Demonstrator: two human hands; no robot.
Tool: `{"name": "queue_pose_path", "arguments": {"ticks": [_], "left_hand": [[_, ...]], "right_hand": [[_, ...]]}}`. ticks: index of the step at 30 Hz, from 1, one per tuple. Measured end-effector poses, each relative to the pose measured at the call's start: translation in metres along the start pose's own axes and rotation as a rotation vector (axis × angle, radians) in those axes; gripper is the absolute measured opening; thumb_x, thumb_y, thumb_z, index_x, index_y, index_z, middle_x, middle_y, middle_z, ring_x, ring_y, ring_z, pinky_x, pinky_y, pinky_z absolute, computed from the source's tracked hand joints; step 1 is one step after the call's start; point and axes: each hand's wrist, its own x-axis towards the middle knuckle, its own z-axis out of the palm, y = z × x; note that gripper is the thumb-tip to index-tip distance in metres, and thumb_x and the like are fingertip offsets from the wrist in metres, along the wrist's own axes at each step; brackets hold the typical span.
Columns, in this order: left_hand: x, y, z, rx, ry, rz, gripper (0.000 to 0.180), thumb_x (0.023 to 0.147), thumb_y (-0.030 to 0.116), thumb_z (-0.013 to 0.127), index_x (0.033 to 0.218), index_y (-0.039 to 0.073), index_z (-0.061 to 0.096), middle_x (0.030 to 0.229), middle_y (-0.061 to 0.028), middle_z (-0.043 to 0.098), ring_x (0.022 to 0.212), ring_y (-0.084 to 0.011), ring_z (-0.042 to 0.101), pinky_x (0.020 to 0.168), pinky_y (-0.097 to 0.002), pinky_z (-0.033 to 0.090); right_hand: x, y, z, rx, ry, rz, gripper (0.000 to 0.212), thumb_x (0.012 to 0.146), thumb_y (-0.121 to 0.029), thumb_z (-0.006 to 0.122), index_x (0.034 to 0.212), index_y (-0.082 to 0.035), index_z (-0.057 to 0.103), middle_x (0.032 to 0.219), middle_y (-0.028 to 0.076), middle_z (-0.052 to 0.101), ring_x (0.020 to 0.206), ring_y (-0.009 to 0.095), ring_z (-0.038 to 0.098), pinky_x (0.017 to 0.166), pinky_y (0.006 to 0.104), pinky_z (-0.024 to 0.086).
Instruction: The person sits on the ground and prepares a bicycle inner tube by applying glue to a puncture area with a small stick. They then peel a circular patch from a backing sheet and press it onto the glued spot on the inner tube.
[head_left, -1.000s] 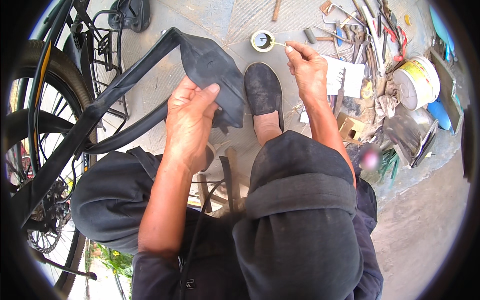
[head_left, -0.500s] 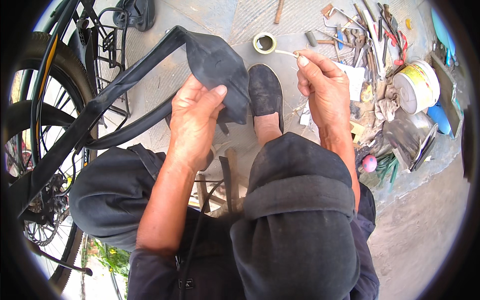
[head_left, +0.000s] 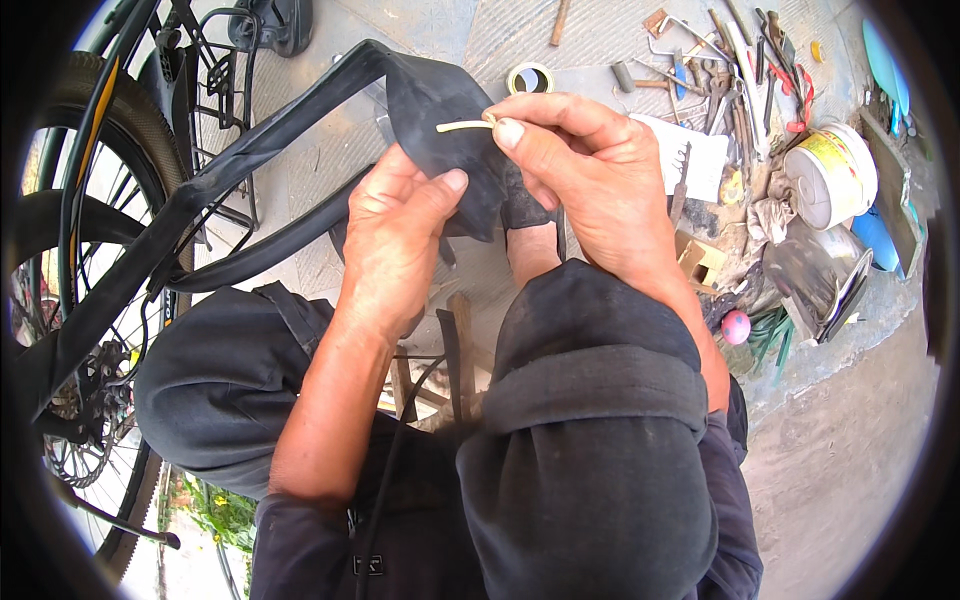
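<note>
My left hand (head_left: 395, 240) is closed on a black rubber inner tube (head_left: 275, 105), its thumb pressing the flattened section that bends over the fingers. Between the thumb and fingers of my right hand (head_left: 590, 170) is a thin pale yellowish stick (head_left: 462, 126). The free end of that stick lies over the flattened tube, and whether it touches the rubber I cannot tell. Just beyond my right hand stands a small round open tin (head_left: 529, 70) on the ground, partly hidden by the fingers.
A bicycle wheel (head_left: 165, 150) and frame stand at the left. Hand tools (head_left: 720, 90) lie scattered at the far right, near a white paper sheet (head_left: 706, 160). A white bucket (head_left: 825, 178), a pink ball (head_left: 735, 327) and a wooden handle (head_left: 560, 22) are also around.
My right hand has moved left with the stick, from beside the tin to over the inner tube. The left hand and tube have shifted slightly.
</note>
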Motion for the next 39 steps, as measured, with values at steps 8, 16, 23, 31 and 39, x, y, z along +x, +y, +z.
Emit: {"name": "queue_pose_path", "arguments": {"ticks": [8,16,23,31,39], "left_hand": [[-0.002,0.002,0.004,-0.022,0.002,0.009,0.036,0.094,-0.005,0.051,0.129,0.0,0.058,0.121,-0.009,0.066,0.11,-0.0144,0.062,0.098,-0.0309,0.047],[-0.001,0.002,0.004,-0.033,0.001,0.006,0.036,0.094,-0.006,0.052,0.129,-0.001,0.058,0.121,-0.0085,0.066,0.11,-0.0142,0.062,0.099,-0.0305,0.047],[0.001,0.002,0.001,-0.025,-0.013,0.038,0.034,0.094,-0.006,0.053,0.127,-0.001,0.059,0.118,-0.0088,0.067,0.105,-0.0135,0.063,0.094,-0.0301,0.049],[0.0,0.0,-0.003,-0.019,-0.022,0.049,0.031,0.094,-0.005,0.054,0.124,-0.001,0.06,0.113,-0.008,0.069,0.1,-0.0139,0.065,0.09,-0.0307,0.051],[0.007,0.0,-0.005,-0.071,0.047,0.009,0.028,0.093,-0.004,0.055,0.12,0.0,0.062,0.113,-0.0097,0.069,0.101,-0.0167,0.066,0.093,-0.0331,0.051]], "right_hand": [[0.002,0.003,-0.002,-0.007,0.084,-0.028,0.016,0.088,-0.004,0.073,0.103,0.0,0.074,0.074,0.0,0.064,0.059,0.005,0.05,0.052,0.0201,0.038],[-0.001,0.004,-0.003,0.055,-0.003,-0.024,0.013,0.088,-0.006,0.072,0.1,-0.001,0.075,0.071,-0.004,0.062,0.064,0.002,0.052,0.055,0.019,0.04],[-0.005,0.008,-0.007,-0.041,-0.021,0.01,0.015,0.089,-0.005,0.071,0.103,-0.001,0.073,0.078,-0.001,0.067,0.07,0.003,0.056,0.06,0.0188,0.044],[-0.001,0.013,-0.004,-0.03,-0.037,-0.045,0.014,0.088,-0.003,0.071,0.102,0.001,0.072,0.084,0.001,0.069,0.073,0.004,0.058,0.063,0.0189,0.046],[0.0,0.019,-0.026,-0.033,0.163,-0.075,0.015,0.089,-0.006,0.073,0.104,-0.002,0.074,0.074,-0.002,0.063,0.062,0.005,0.051,0.056,0.0204,0.04]]}}
